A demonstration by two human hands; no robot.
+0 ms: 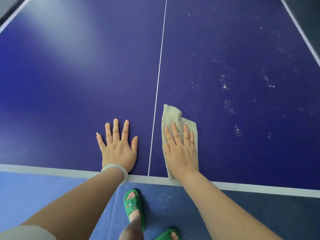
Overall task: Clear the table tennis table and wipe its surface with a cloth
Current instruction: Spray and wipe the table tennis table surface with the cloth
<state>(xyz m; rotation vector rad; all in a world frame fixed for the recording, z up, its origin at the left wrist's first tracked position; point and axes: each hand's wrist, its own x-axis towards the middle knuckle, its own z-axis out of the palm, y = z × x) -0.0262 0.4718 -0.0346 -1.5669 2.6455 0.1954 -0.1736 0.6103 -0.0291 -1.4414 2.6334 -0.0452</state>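
The right hand (180, 149) presses flat, fingers straight, on the beige cloth (171, 115) near the close edge of the desk (69, 84), the left hand (118, 148) splayed bare beside it; unpinched, the cloth may bunch or slip and miss the white specks (225, 85) farther right.

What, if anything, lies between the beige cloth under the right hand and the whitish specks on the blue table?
Nothing visible. The beige terry cloth sits pressed under the right hand, and only bare blue table surface separates it from the whitish specks farther right. The left hand rests flat, left of the centre line.
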